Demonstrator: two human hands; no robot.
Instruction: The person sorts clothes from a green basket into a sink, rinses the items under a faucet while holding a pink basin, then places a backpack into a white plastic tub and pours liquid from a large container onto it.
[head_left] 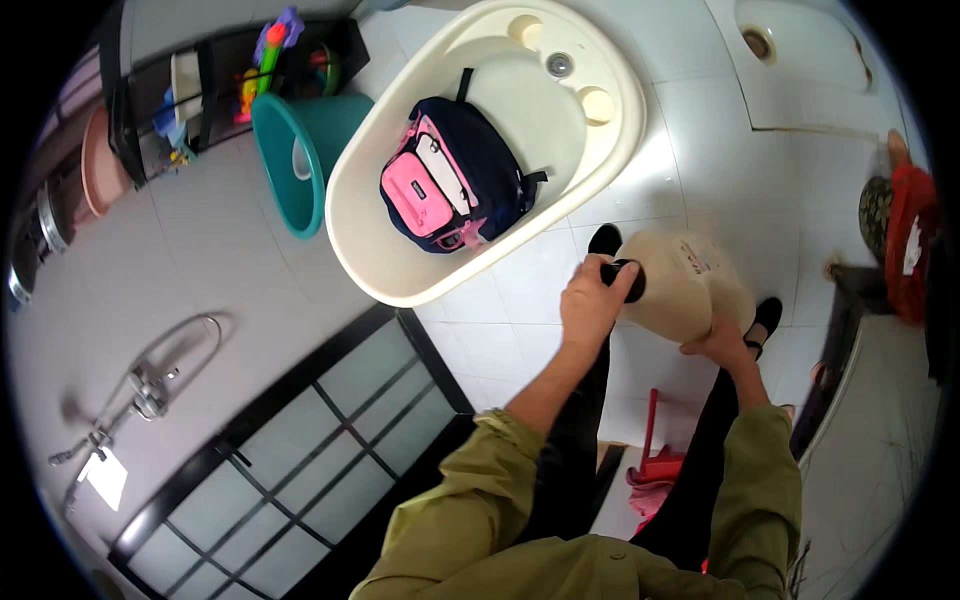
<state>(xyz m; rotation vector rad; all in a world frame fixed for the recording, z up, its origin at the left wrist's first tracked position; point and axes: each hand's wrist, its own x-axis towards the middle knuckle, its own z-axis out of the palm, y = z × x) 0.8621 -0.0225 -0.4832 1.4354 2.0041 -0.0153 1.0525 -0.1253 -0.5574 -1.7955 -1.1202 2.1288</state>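
A large beige plastic jug (670, 315) with a dark cap (628, 281) is in front of me, above the tiled floor. The fingers of my left hand (588, 308) are closed around the cap. My right hand (722, 345) grips the jug's lower side; part of its fingers is hidden by the jug. To the left of the jug stands a cream baby bathtub (470, 268). Inside it lies a navy and pink school backpack (490, 160), its pink front pocket facing up.
Beside the tub stands a teal bucket (312, 190), under a black wall rack (225, 75) holding toys. A shower mixer (150, 392) hangs on the left wall near a framed glass door (300, 450). At the far right are a squat toilet (800, 60) and red plastic bags (910, 240).
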